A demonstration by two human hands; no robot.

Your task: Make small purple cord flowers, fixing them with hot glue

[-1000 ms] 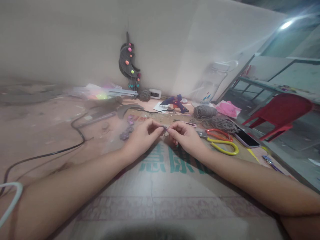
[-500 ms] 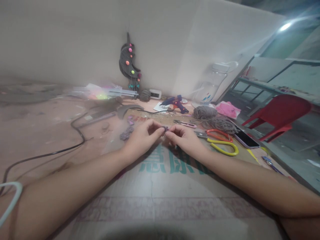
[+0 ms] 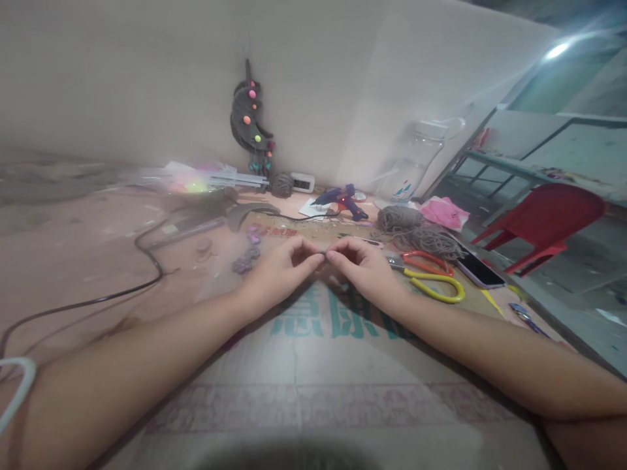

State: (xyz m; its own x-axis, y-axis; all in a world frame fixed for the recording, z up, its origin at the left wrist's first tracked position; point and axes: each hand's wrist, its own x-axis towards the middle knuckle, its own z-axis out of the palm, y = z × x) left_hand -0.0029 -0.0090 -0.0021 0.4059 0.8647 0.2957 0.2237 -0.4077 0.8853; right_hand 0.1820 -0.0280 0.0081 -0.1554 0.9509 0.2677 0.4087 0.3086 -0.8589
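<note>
My left hand [image 3: 284, 264] and my right hand [image 3: 361, 262] meet at the fingertips over the middle of the board. Both are closed in a pinch around a tiny dark purplish piece [image 3: 324, 253], mostly hidden by the fingers. Small purple pieces [image 3: 246, 261] lie just left of my left hand. Right of my right hand are scissors with yellow and orange handles [image 3: 435, 287]. Small pink-handled snips [image 3: 367, 241] lie behind my right hand, partly covered by it.
A blue glue gun [image 3: 343, 201] stands at the back with its cord. Grey yarn [image 3: 416, 232], a phone [image 3: 480, 269] and a clear bottle [image 3: 416, 163] are at the right. A grey crescent ornament [image 3: 245, 121] hangs on the wall. A black cable [image 3: 112, 297] crosses the left side.
The fingertips of both hands have closed together, and the small piece between them shows less. My right hand now covers more of the snips. The view has shifted slightly.
</note>
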